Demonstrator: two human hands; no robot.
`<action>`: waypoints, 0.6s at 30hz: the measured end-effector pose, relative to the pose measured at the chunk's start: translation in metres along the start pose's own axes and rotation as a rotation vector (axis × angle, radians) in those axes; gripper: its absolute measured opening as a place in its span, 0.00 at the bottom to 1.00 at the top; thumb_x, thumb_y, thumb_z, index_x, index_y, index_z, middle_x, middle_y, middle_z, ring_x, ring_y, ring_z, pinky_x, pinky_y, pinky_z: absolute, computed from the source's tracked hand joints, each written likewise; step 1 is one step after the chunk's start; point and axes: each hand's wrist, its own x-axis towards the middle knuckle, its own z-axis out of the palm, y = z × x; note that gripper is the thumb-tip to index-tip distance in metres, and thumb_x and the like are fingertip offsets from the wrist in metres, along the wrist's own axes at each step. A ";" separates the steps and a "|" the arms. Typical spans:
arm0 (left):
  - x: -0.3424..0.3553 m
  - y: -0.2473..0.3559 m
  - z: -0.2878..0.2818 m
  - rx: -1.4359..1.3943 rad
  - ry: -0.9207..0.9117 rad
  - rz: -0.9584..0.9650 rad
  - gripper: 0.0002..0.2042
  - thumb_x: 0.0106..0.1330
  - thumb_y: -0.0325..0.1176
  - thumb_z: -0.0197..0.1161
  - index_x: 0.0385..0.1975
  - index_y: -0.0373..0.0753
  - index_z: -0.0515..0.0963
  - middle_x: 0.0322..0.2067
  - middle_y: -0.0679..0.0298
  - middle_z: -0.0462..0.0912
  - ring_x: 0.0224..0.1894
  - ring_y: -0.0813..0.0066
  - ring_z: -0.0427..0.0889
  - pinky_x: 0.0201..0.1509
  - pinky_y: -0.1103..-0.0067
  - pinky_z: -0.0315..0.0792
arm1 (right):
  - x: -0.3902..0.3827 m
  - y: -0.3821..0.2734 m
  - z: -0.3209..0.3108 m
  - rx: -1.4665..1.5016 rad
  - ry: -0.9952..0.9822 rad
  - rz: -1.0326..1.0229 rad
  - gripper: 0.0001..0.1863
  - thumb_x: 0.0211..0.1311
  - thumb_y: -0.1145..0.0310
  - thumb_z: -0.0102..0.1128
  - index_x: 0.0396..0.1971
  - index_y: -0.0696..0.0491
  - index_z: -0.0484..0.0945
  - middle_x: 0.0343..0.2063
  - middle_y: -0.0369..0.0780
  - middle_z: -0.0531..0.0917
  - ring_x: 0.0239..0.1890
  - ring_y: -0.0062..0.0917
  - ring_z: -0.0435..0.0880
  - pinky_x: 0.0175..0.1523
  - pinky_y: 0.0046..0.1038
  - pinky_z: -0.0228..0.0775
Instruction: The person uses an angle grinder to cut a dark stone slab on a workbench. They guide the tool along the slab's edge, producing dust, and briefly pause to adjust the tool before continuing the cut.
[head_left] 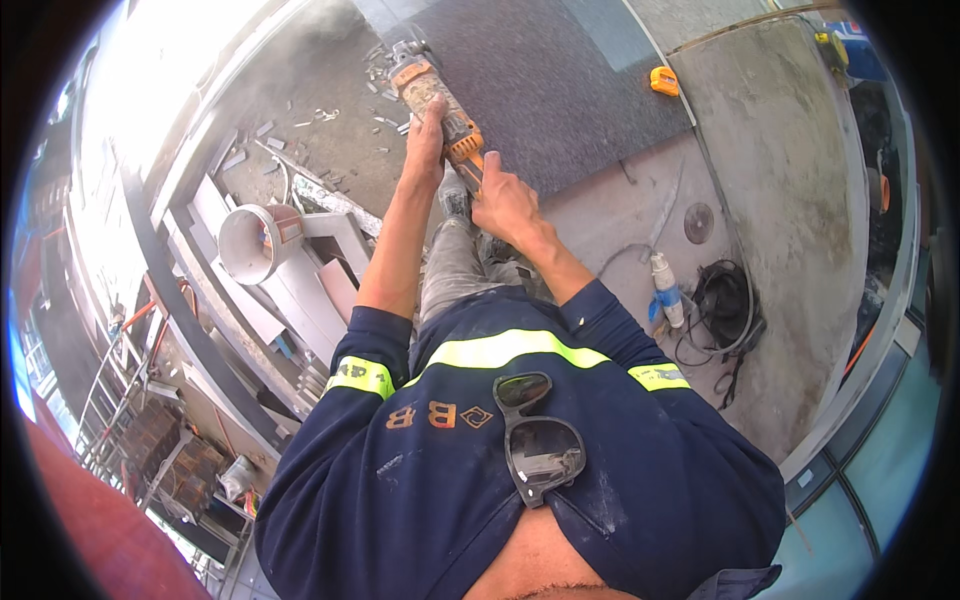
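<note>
An angle grinder (447, 108), orange and dark and coated in dust, is held out in front of me at the top of the view. My left hand (428, 140) is wrapped round its body from the left side. Closer to me, my right hand (507, 207) is closed on the rear handle. The grinder's head (410, 52) points away from me, by the left edge of a dark speckled slab (530, 100). Whether the disc touches the slab I cannot tell. Pale dust hangs in the air to the left.
Small stone offcuts litter the floor (330, 150) left of the slab. A white bucket (247, 245) stands by leaning panels. On the right are a yellow tape measure (663, 80), a round disc (699, 223), a white and blue bottle-like object (665, 287) and a black bag (722, 300) with cables.
</note>
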 end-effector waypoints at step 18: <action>0.037 0.014 -0.010 0.034 0.040 0.053 0.27 0.78 0.49 0.67 0.63 0.33 0.75 0.48 0.57 0.85 0.45 0.64 0.88 0.51 0.64 0.85 | 0.039 -0.014 0.000 -0.050 -0.020 -0.009 0.29 0.65 0.72 0.60 0.63 0.63 0.62 0.45 0.63 0.89 0.53 0.61 0.89 0.63 0.57 0.77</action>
